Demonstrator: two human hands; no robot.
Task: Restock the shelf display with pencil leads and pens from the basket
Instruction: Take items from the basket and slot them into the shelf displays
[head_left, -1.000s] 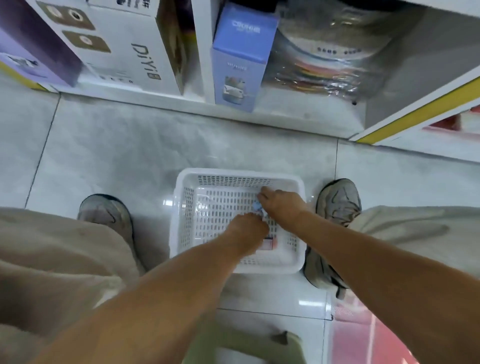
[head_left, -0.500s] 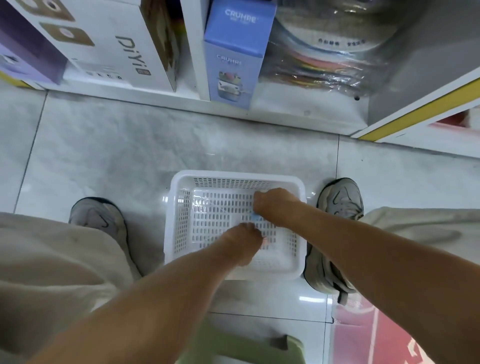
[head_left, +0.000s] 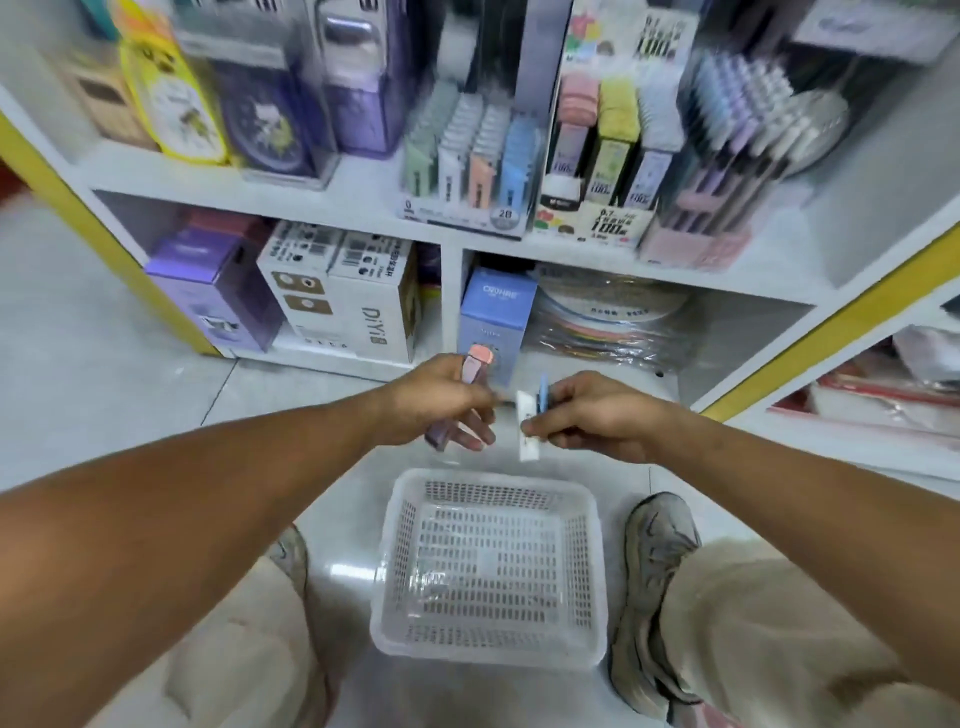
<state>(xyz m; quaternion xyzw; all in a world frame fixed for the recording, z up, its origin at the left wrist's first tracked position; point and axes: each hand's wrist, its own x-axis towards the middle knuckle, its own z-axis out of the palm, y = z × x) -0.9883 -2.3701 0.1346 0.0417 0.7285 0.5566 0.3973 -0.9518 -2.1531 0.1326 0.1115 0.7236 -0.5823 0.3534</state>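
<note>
A person's left hand (head_left: 441, 402) grips a pink-and-lilac lead case (head_left: 470, 384) while the right hand (head_left: 597, 413) pinches a white lead case (head_left: 529, 428) and a blue one (head_left: 544, 392), both raised above a white plastic basket (head_left: 491, 571) on the tiled floor (head_left: 104, 374) between two grey sneakers. Beyond the hands, the white shelf (head_left: 363, 200) carries a display of pastel lead cases (head_left: 470, 156) marked "2B", a neighbouring display (head_left: 602, 156) printed "100" and "0.7", and a rack of pens (head_left: 727, 156). Lower down stand a white box lettered "DiYi" (head_left: 358, 306) and a blue box (head_left: 496, 317) whose brand name is too blurred to read. Motion blur smears most other labels; the basket's contents cannot be made out.
</note>
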